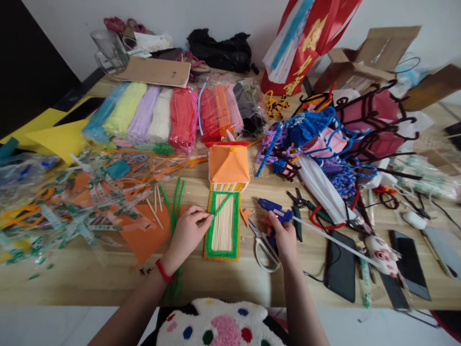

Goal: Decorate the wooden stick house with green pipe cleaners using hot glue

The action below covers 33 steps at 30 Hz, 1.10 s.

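My left hand (pixel 192 229) pinches a green pipe cleaner (pixel 224 203), which slants over a small panel of wooden sticks (pixel 223 226). A green fuzzy border (pixel 235 240) with an orange outer edge frames that panel. In my right hand (pixel 283 235) is a blue glue gun (pixel 275 209), its nozzle pointing left and a long clear glue stick (pixel 331 238) trailing from its back. Against the panel's far end stands a little house with an orange roof (pixel 229 166). White-handled scissors (pixel 265 252) lie between the panel and my right hand.
Bundles of coloured pipe cleaners (pixel 158 115) lie at the back, a red bag (pixel 295 53) behind. Plastic scraps (pixel 97 202) cover the left. Pliers (pixel 298 216), finished pipe-cleaner pieces (pixel 317 129) and a phone (pixel 340 266) occupy the right. Loose green pipe cleaners (pixel 176 202) rest by my left wrist.
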### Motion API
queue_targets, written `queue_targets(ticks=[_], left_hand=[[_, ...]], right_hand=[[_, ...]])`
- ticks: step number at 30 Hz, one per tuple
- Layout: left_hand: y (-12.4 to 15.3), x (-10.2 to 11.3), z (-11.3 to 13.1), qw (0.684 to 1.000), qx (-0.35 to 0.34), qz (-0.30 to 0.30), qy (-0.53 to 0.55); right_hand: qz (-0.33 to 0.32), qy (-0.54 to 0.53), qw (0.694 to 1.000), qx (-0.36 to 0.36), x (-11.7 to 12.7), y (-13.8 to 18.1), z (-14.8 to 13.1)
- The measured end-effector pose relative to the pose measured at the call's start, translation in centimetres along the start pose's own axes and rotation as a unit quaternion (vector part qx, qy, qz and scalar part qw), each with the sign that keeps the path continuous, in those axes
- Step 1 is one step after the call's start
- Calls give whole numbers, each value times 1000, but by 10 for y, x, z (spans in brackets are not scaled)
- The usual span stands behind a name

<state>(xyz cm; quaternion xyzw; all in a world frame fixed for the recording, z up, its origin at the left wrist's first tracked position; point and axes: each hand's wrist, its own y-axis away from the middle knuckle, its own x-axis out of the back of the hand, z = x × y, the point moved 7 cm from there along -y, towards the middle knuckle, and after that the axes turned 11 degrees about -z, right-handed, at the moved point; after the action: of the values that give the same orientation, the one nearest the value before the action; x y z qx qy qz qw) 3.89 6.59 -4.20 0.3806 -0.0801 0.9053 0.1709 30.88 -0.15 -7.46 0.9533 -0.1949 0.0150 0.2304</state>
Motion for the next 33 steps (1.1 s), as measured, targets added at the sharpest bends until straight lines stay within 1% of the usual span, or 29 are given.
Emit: queue_targets(ticks=[6, 8, 9, 12, 14, 16, 18, 21, 25, 27, 29, 31, 33], left_hand=[[-11, -4, -8, 996, 76, -3, 36], [-13, -5, -10, 996, 91, -19, 16], [-13, -5, -9, 995, 91, -34, -16], [-13, -8, 1, 980, 64, -79, -170], [-12, -10, 10, 958, 32, -103, -266], [-12, -14, 18, 936, 1, -129, -327], [-13, -18, 23, 919, -18, -164, -359], [-16, -24, 27, 898, -38, -222, -377], [-21, -24, 30, 883, -66, -258, -387], [-23, -20, 27, 882, -66, -261, -386], [-26, -9, 19, 890, -41, -241, -385], [-30, 8, 8, 910, -1, -193, -368], [-30, 26, -1, 942, 18, -141, -303]], right_hand=[[5, -3, 1000, 1, 1, 1, 0], [2, 0, 1000, 1, 1, 1, 0], [1, 2, 1000, 1, 1, 0, 1], [3, 9, 1000, 2, 1, 0, 2], [1, 12, 1000, 4, 1, -1, 2], [-2, 11, 1000, 5, 1, -1, 2], [-1, 11, 1000, 3, 1, -1, 3], [1, 12, 1000, -5, 1, -1, 2], [0, 5, 1000, -5, 1, 0, 0], [1, 3, 1000, -6, 2, 1, 0], [2, 1, 1000, -2, 2, 1, 0], [1, 0, 1000, 5, 3, 1, 1], [-10, 0, 1000, 8, 3, 0, 2]])
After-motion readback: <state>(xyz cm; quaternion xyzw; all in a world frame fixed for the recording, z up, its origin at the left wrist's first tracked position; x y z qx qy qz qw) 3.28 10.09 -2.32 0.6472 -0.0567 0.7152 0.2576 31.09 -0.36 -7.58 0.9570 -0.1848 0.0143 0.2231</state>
